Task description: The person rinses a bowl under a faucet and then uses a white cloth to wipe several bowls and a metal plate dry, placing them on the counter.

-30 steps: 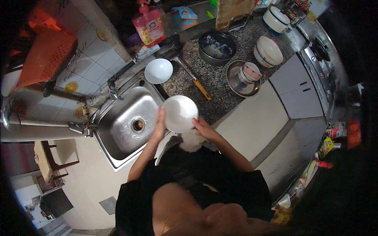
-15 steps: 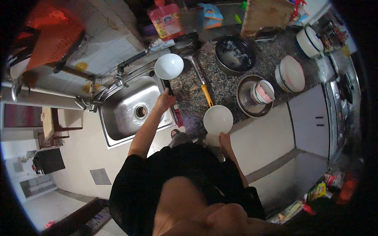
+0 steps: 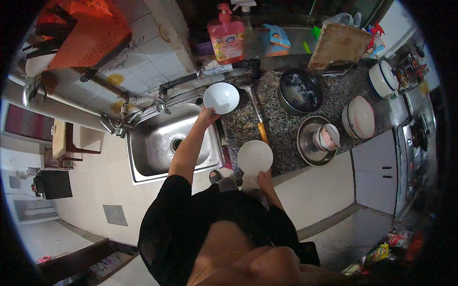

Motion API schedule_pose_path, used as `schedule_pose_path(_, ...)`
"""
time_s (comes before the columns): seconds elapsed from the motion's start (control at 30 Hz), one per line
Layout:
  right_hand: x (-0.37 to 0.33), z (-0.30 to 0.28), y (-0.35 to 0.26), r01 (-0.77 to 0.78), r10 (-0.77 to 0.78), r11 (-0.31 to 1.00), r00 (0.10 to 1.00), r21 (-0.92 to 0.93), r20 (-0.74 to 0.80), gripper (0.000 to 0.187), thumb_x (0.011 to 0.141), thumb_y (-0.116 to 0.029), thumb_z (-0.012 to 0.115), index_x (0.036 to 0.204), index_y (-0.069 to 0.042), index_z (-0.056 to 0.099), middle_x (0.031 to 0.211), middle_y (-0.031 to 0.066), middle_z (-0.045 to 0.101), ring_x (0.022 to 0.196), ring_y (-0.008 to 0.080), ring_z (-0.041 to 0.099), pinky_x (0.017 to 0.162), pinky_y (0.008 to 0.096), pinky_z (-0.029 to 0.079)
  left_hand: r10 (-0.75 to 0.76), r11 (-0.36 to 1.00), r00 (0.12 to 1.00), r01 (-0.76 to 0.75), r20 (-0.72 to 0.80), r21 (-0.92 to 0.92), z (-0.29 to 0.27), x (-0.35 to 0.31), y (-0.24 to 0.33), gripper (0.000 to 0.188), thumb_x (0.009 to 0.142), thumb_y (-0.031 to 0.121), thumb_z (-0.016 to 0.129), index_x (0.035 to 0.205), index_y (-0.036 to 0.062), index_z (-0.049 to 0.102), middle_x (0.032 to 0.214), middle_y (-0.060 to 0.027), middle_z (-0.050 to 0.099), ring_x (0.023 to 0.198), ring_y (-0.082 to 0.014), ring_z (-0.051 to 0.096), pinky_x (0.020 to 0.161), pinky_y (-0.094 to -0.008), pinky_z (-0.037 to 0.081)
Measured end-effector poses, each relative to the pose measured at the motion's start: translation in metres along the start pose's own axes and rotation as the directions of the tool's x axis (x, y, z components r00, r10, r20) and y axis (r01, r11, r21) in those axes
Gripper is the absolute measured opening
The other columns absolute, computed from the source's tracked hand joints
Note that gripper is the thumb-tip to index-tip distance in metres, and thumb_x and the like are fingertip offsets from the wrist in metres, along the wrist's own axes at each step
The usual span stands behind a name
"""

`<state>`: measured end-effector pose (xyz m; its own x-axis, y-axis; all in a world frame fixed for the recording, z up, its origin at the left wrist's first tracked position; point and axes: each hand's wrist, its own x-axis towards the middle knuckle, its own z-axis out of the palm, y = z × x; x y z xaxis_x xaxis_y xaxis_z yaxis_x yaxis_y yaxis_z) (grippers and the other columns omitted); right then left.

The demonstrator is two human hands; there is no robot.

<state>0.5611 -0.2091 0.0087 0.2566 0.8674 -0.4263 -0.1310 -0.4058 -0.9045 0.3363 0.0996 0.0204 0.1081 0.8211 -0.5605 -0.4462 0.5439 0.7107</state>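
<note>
My left hand (image 3: 207, 116) is at the near rim of a white bowl (image 3: 222, 98) that sits at the sink's right rim; its fingers close on that rim. Near the counter's front edge, my right hand (image 3: 265, 180) grips a white plate (image 3: 255, 156) by its near edge. A pale greyish cloth (image 3: 251, 183) hangs just below the plate, beside the right hand; whether the fingers also hold it cannot be made out. Behind the plate lies a turner with a yellow handle (image 3: 263, 134).
A steel sink (image 3: 134, 159) is at left. On the speckled counter stand a dark pot (image 3: 299, 90), a steel basin (image 3: 305, 143) with small stacked bowls (image 3: 326, 138), larger bowls (image 3: 359, 117) and a white enamel pot (image 3: 382, 79). A pink pump bottle (image 3: 226, 38) and a cutting board (image 3: 338, 45) stand behind.
My left hand has gone from the sink's right edge to the white bowl and taken its rim. The right hand still holds the plate. The whole view has shifted.
</note>
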Motion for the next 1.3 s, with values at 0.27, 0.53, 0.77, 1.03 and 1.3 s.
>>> schedule_pose_path(0.27,0.001,-0.003,0.006,-0.292,0.280,0.954,0.951,-0.074,-0.133,0.046,0.082,-0.026,0.042,0.121,-0.003,0.033,0.100,0.0132,0.049,0.084,0.0210,0.050,0.067,0.0305,0.043,-0.268,0.918,0.958,0.286,0.101,-0.276,-0.112,-0.135,0.022,0.035,0.062,0.006,0.056,0.095,0.0047,0.043,0.099,-0.0119,0.043,0.089,-0.0251,0.046,0.082,-0.0398,0.044)
schedule_pose_path(0.53,-0.064,0.051,-0.054,-0.678,0.461,0.679,0.693,0.283,0.554,0.046,0.079,-0.039,0.049,0.111,-0.006,0.046,0.096,0.0128,0.054,0.092,0.0226,0.052,0.079,0.0335,0.040,0.578,0.147,0.792,0.136,-0.197,0.980,-0.248,-0.184,0.058,0.061,0.059,0.022,0.067,0.109,0.0146,0.033,0.109,-0.0220,0.042,0.100,-0.0390,0.043,0.077,-0.0467,0.042)
schedule_pose_path(0.77,-0.057,0.160,-0.101,-0.145,-0.026,0.960,0.806,0.240,0.591,0.041,0.078,-0.031,0.053,0.109,-0.005,0.045,0.102,0.0098,0.051,0.093,0.0223,0.051,0.083,0.0318,0.039,0.362,0.725,0.882,-0.063,-0.302,0.686,-0.276,-0.217,0.095,0.054,0.068,0.022,0.060,0.112,0.0167,0.030,0.108,-0.0178,0.040,0.094,-0.0338,0.045,0.074,-0.0462,0.042)
schedule_pose_path(1.03,-0.043,0.320,-0.195,0.029,-0.212,0.965,0.664,0.260,0.717,0.026,0.081,-0.019,0.052,0.104,-0.009,0.046,0.103,0.0064,0.048,0.093,0.0204,0.048,0.082,0.0308,0.038,0.123,0.987,0.984,-0.135,0.130,0.089,-0.186,-0.286,0.124,0.070,0.070,0.007,0.049,0.127,0.0275,0.013,0.124,-0.0073,0.027,0.112,-0.0274,0.031,0.081,-0.0541,0.036)
schedule_pose_path(1.3,-0.021,0.393,-0.196,0.957,-0.668,-0.272,-0.112,-0.101,0.736,0.040,0.070,-0.022,0.051,0.108,-0.009,0.046,0.117,0.0104,0.039,0.099,0.0245,0.041,0.083,0.0361,0.034,0.142,0.984,0.959,-0.164,0.245,0.072,-0.183,-0.322,0.127,0.063,0.075,0.008,0.041,0.131,0.0163,0.015,0.127,-0.0069,0.030,0.115,-0.0224,0.035,0.085,-0.0425,0.041)
